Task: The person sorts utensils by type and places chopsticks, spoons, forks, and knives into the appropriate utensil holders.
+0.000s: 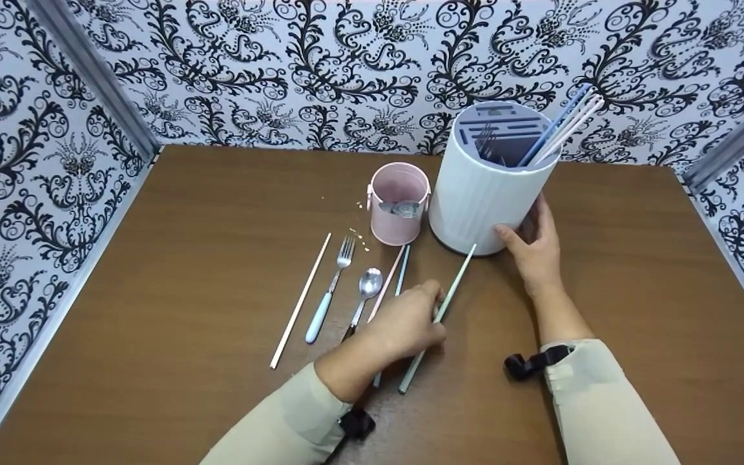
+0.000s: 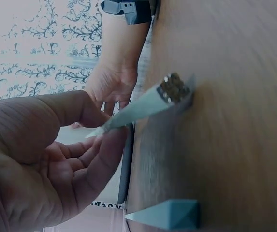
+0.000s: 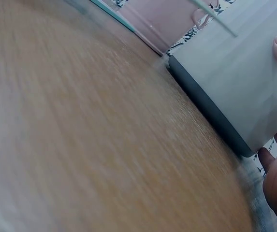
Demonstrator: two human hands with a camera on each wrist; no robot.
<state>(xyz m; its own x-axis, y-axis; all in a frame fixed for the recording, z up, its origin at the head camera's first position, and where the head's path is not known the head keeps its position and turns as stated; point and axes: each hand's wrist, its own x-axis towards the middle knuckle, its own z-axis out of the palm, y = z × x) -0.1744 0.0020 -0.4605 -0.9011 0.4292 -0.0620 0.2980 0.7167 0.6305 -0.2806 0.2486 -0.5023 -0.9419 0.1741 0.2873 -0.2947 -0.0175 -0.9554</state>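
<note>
My left hand (image 1: 407,320) pinches a light green chopstick (image 1: 454,284) between thumb and fingers, its far tip overlapping the white utensil holder (image 1: 488,206) in the head view. In the left wrist view the chopstick's thick end (image 2: 173,89) points toward the camera. Low on the right side of the holder, my right hand (image 1: 537,252) grips it, thumb in front and fingers partly hidden behind. Blue and white chopsticks (image 1: 569,129) and a fork (image 1: 486,142) stand in its grey slotted top. Beneath my left hand lie a pink chopstick (image 1: 385,284) and a blue chopstick (image 1: 403,270).
A pink cup (image 1: 394,226) with side handles stands left of the holder. Left of my left hand lie a spoon (image 1: 370,284), a fork with a pale blue handle (image 1: 320,316) and a whitish chopstick (image 1: 301,300). Small crumbs dot the wooden table (image 1: 217,226); a patterned wall (image 1: 249,77) rises behind.
</note>
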